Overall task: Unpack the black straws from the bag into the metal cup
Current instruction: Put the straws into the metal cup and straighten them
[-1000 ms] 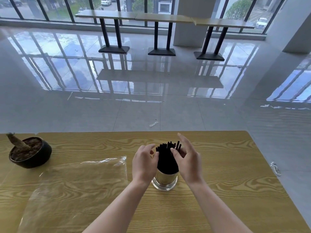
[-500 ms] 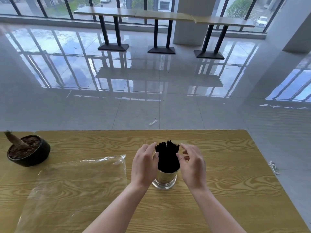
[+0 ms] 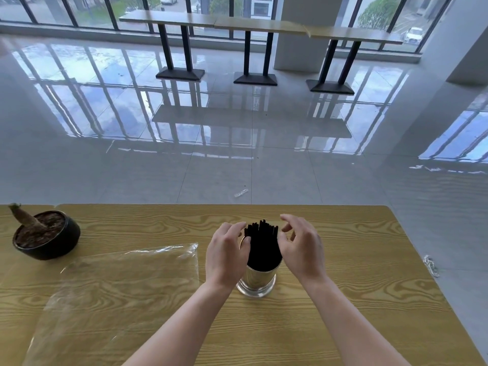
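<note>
The black straws stand upright as one tight bundle in the metal cup, which sits on the wooden counter about midway between its left and right edges and nearer the far edge than the near one. The clear bag lies flat and looks empty toward the left edge, so the unpacking seems all but done and what remains is tidying the bundle. The left hand is cupped against the left side of the straws, its fingers curled loosely and touching the bundle near the cup's rim; it holds nothing fast. The right hand hovers just beside the right side of the bundle, fingers spread and bent, closed on nothing, with a sliver of gap showing. The straws are likely light, thin and stiff enough to stand, yet easy to splay or bend if squeezed, so gentle pressure from both sides near the tops should gather them. The cup looks smooth and slippery, narrow at the base, and top-heavy with its load; steadying it low on its wall would guard against tipping. A small potted plant stands at the far left corner, well apart.
</note>
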A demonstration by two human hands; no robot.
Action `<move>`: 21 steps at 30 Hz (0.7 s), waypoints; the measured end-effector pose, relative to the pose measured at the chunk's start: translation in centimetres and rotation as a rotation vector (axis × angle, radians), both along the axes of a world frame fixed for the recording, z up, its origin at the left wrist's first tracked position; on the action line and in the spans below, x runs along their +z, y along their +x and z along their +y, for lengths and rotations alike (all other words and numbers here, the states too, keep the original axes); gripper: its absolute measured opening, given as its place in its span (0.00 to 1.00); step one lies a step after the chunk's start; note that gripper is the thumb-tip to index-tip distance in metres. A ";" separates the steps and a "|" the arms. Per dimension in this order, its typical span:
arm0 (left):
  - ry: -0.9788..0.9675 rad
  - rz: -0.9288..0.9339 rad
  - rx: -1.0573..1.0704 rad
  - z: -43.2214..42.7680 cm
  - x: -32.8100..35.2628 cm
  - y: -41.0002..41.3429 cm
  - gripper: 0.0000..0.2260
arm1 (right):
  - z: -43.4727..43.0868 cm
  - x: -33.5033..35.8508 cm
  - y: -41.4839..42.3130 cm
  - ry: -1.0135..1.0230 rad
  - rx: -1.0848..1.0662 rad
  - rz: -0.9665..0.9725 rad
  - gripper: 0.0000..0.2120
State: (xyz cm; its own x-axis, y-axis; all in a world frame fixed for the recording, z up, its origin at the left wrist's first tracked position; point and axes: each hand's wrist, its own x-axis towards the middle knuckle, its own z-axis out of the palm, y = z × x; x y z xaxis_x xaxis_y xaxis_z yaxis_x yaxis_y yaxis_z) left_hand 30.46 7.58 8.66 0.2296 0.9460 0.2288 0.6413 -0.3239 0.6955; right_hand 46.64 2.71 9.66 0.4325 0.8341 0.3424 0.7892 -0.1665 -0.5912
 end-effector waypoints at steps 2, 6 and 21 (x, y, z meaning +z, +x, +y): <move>0.018 -0.012 0.021 0.1 0.5 0.3 0.13 | 0.5 0.3 0.5 -0.001 -0.032 0.063 0.10; 0.038 0.024 -0.014 1.2 2.2 2.0 0.13 | 1.7 0.9 1.5 -0.216 0.008 0.343 0.10; -0.061 0.105 -0.086 3.4 2.9 3.6 0.07 | 2.7 1.6 0.9 -0.367 0.053 0.465 0.17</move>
State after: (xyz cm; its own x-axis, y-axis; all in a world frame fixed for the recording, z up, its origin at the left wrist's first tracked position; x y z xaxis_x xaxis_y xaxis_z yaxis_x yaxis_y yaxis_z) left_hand 34.06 10.95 11.57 0.3299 0.9333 0.1421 0.6837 -0.3400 0.6457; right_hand 47.56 5.45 11.21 0.4225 0.8866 -0.1883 0.4738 -0.3932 -0.7880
